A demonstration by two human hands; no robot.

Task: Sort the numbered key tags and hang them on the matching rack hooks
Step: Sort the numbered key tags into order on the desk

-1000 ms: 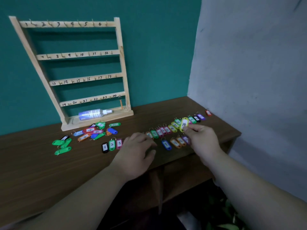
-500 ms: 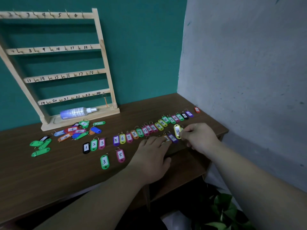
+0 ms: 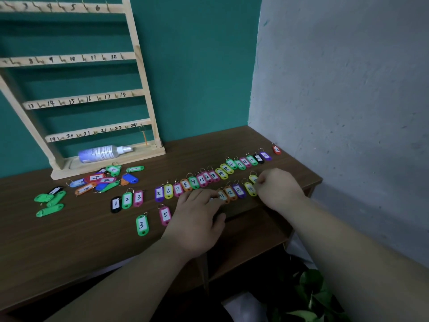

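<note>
**Clearance on the desk**

I have open passage over the bare near-left part of the brown wooden tabletop [image 3: 69,252], and along the bare strip between the pale wooden hook rack [image 3: 88,99] and the long diagonal row of coloured plastic key tags [image 3: 209,176]. A loose heap of mixed tags [image 3: 99,180] crowds the rack's foot. A clear spray bottle [image 3: 102,153] lies in its base tray. The rough grey wall [image 3: 336,101] closes the right side.

Numbered tags [image 3: 193,182] in rows
</note>
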